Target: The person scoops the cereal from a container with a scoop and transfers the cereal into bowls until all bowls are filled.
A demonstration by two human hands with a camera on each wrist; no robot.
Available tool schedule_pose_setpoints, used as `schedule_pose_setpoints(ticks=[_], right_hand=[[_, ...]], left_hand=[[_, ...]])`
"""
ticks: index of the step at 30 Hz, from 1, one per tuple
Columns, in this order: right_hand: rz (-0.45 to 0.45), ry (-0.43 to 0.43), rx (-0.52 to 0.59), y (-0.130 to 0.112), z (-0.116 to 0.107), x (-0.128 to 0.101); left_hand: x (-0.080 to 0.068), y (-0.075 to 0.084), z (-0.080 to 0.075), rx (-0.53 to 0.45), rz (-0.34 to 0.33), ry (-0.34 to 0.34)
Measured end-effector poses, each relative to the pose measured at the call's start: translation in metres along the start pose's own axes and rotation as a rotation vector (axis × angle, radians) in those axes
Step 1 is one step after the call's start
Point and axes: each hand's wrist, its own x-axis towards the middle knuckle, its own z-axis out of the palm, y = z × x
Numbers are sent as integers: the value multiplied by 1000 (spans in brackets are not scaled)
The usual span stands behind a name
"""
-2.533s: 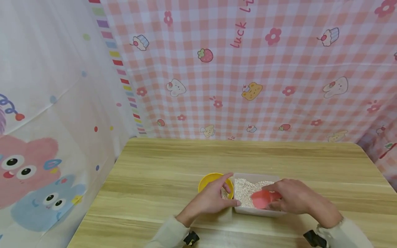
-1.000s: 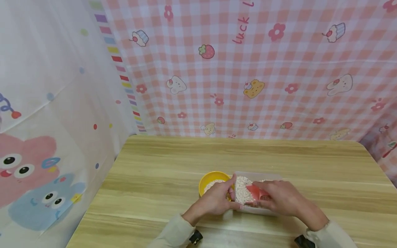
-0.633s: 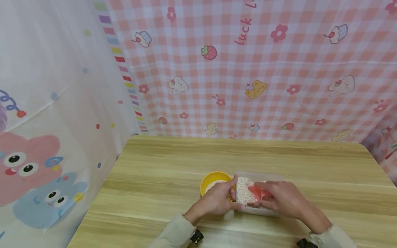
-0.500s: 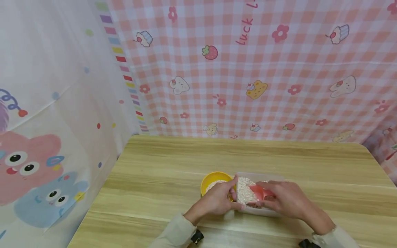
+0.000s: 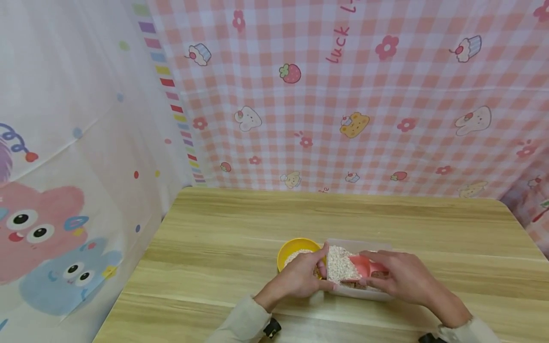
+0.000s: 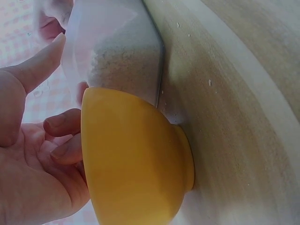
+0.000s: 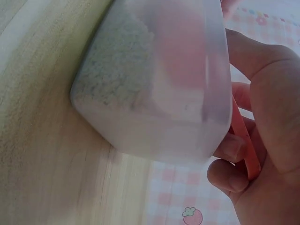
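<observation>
Head view: my left hand holds the yellow bowl, fingers curled on its rim; grain inside. My right hand grips the pink scoop in the grain tub, touching the bowl, on the counter.

Left wrist: fingers curl over the bowl; tub against it.

Right wrist: fingers pinch the scoop handle beside the tub.
</observation>
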Motion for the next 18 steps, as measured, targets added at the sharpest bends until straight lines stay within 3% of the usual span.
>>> schedule_pose_setpoints(ticks=[18], right_hand=[[-1,57,76,6,2,-3]], left_hand=[[0,0,0,5,10,1]])
